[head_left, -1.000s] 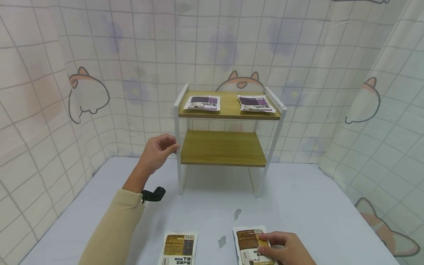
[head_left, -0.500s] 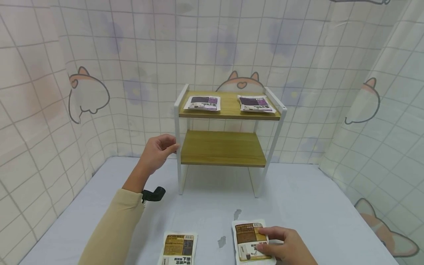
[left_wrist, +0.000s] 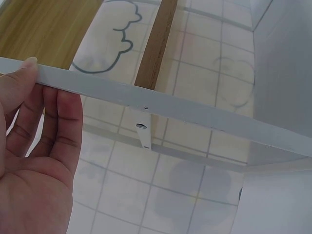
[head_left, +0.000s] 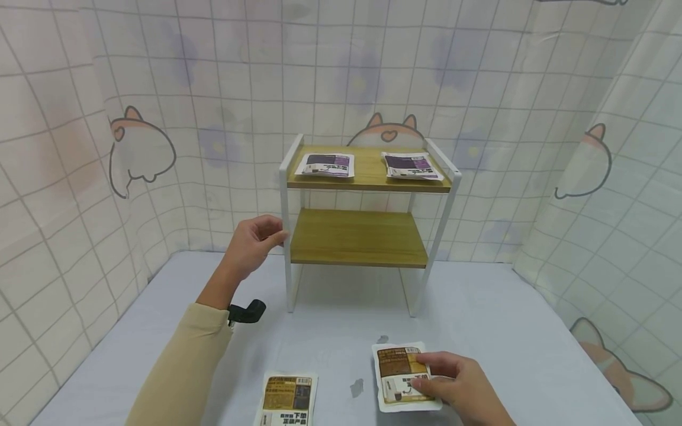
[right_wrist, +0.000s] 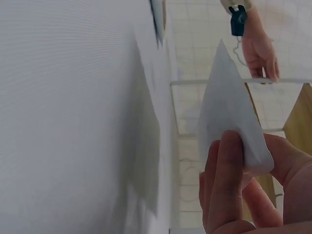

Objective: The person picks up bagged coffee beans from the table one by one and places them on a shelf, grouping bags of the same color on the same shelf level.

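We saw the right hand (head_left: 458, 387) pinching a brown packet (head_left: 402, 376) lifted just off the table (head_left: 506, 331); the left hand (head_left: 250, 242) gripped the rack (head_left: 367, 236) at its front-left post.

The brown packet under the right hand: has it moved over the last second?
Yes. The brown packet, pinched by the right hand, has come up and away from the person, toward the shelf rack; its top edge now reaches the small mark on the table.

Only "下单" shows on the left packet (head_left: 288, 399).
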